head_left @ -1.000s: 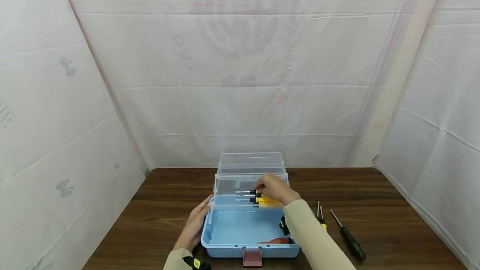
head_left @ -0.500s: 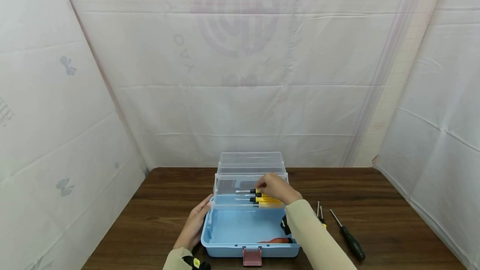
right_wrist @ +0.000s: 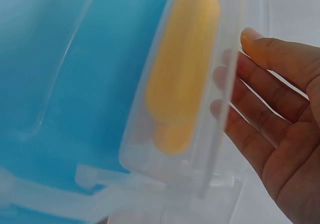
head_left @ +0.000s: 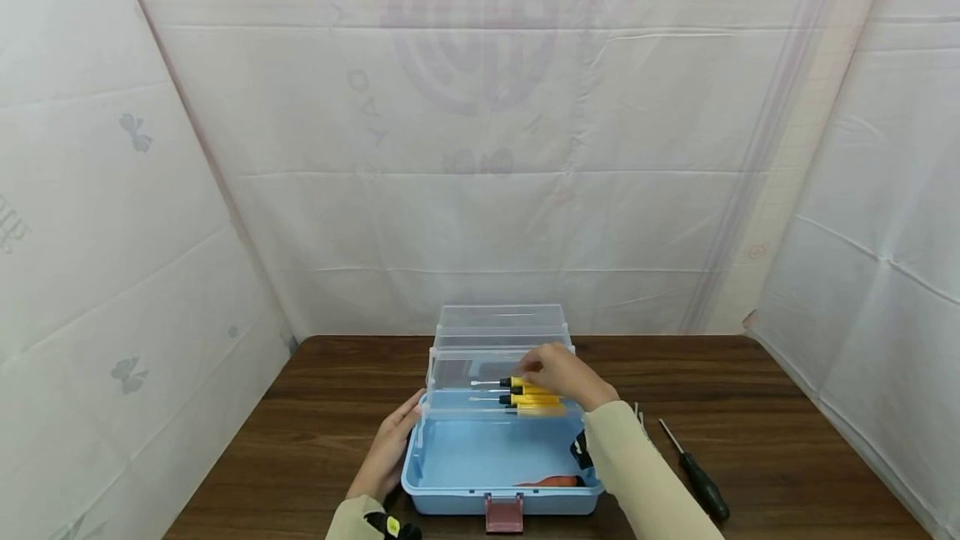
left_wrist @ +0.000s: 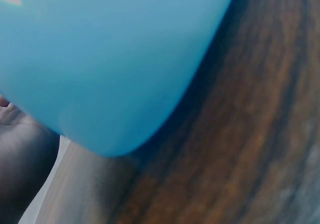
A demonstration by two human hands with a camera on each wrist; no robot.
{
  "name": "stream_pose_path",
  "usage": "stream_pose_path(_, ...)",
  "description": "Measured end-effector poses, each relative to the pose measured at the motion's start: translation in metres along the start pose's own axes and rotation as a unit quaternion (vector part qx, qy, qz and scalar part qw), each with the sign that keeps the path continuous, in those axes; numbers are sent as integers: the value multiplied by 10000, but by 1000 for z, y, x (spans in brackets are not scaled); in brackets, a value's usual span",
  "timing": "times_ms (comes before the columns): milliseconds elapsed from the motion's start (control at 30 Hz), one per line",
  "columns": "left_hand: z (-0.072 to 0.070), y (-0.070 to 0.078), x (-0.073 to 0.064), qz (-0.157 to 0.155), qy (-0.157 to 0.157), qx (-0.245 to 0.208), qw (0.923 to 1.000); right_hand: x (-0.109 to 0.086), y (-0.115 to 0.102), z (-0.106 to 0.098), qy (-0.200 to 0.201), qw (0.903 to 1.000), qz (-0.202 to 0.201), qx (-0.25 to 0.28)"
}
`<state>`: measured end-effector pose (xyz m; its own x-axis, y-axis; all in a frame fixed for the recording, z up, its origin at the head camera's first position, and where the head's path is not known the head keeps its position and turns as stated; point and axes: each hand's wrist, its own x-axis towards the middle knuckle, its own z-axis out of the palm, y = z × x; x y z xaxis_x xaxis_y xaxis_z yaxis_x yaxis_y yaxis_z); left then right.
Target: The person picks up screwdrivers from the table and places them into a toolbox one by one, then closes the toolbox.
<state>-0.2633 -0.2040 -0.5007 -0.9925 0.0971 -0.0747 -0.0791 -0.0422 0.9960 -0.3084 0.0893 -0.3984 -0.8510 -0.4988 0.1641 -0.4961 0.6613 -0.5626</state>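
Observation:
A light blue toolbox [head_left: 450, 503] stands with its clear lid [head_left: 501, 319] raised. In its clear tray [head_left: 447, 369] lie several yellow-handled screwdrivers [head_left: 534, 399], shafts to the left. My right hand [head_left: 566, 375] is over the tray's right part, beside the rearmost screwdriver. In the right wrist view, the right hand [right_wrist: 285, 119] has loosely spread fingers at the tray's clear wall and grips nothing; yellow handles [right_wrist: 185, 68] show through the plastic. My left hand [head_left: 390, 444] rests along the box's left side with fairly straight fingers. The left wrist view shows mostly blue box wall [left_wrist: 110, 73].
An orange-red handled tool [head_left: 553, 482] lies at the box's front right. A large black screwdriver [head_left: 703, 486] lies on the wooden table [head_left: 300, 440] to the right. Thin shafts [head_left: 639, 413] show behind the right sleeve [head_left: 645, 473]. A pink latch [head_left: 504, 515] hangs at the front.
My right hand has let go of the rearmost yellow screwdriver and shifted slightly right, showing more of its handle. The left hand and toolbox stay still.

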Motion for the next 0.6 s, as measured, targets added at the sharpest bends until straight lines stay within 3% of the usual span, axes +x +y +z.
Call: stream_pose_path(600, 1, 1, 1, -35, 26, -2, 10000, -27, 14, -23, 740, 9962, 440, 116)
